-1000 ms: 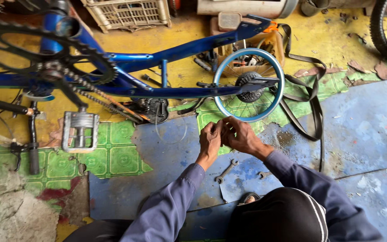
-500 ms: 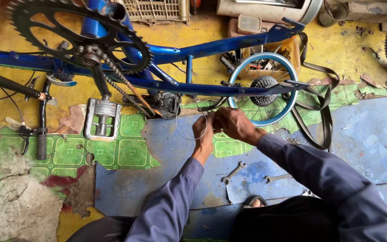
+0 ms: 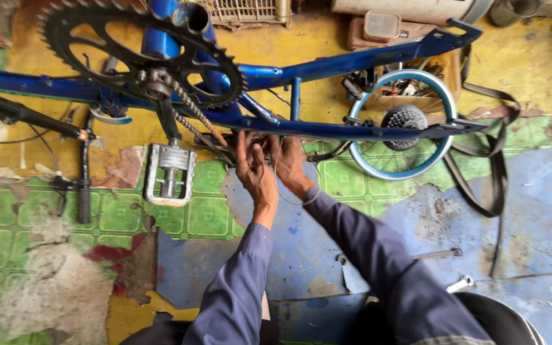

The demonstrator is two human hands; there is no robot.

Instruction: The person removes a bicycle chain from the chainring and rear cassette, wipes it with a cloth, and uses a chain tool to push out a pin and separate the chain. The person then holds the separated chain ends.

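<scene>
Worn green-tiled floor [image 3: 199, 214], blue metal bicycle frame [image 3: 327, 131] lying across it. Left hand [image 3: 253, 172] and right hand [image 3: 287, 160] together at lower frame tube, fingers curled on thin wire cable [image 3: 289, 201]; black toothed chainring [image 3: 142, 54] beside them.

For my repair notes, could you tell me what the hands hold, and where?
Both hands, left hand and right hand, reach the derailleur under the blue frame; a firm hold cannot be told.

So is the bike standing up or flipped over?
Flipped over. The blue bike frame lies low on the floor, its pedal resting on the tiles, beside the hands.
</scene>
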